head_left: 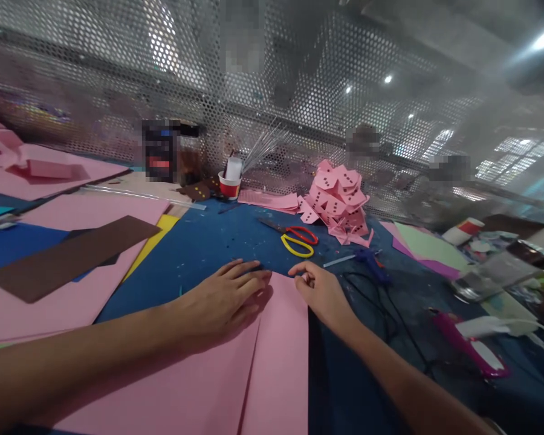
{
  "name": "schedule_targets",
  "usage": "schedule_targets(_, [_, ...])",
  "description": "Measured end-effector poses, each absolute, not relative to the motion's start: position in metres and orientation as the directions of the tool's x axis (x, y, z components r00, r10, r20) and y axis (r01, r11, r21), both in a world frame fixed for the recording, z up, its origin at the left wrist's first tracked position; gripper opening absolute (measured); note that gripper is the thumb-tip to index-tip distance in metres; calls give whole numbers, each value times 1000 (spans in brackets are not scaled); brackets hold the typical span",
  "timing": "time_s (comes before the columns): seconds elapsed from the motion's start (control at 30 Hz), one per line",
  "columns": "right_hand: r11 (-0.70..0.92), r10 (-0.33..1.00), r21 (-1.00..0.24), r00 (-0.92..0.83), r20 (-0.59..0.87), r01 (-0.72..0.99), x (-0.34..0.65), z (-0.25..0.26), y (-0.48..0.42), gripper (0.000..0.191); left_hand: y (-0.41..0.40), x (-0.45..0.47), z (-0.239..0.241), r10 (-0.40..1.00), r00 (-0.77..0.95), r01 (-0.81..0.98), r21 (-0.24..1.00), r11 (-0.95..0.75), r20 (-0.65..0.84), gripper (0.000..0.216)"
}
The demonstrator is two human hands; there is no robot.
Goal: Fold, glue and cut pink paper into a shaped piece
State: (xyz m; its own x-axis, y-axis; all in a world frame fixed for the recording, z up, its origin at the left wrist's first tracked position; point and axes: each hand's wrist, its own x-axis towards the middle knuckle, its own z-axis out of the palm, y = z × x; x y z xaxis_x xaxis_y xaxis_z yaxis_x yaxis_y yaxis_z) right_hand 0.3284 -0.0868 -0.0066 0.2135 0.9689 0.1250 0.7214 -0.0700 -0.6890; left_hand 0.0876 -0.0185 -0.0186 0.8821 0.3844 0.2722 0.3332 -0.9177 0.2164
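A large pink paper sheet lies in front of me, with a folded strip along its right side. My left hand rests on the sheet near its far edge, palm down and fingers stretched out. At the strip's far right corner is my right hand, its fingers curled and thumb and forefinger closed at the paper edge. Just beyond the hands lie scissors with one red and one yellow handle. A blue glue gun with a clear stick sits right of them.
A pile of dotted pink paper pieces stands at the back, beside pink strips. A red-and-white cup holds tools. Brown card lies left on more pink paper. A magenta tool, cables and a clear jar are right.
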Motion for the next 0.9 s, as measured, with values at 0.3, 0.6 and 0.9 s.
schedule_targets(0.3, [-75,972,-641,201,125,764,327,-7,-89,24,-18,89,-17,386,887,339,211,-917,254,36])
schedule_targets(0.6, [-101,978,-608,190,84,788,327,-6,-90,24,-20,89,-15,384,881,341,191,-920,275,35])
schedule_targets(0.9, [-43,968,-746,212,133,665,332,-9,-90,15,-18,83,-14,359,886,328,149,-933,294,42])
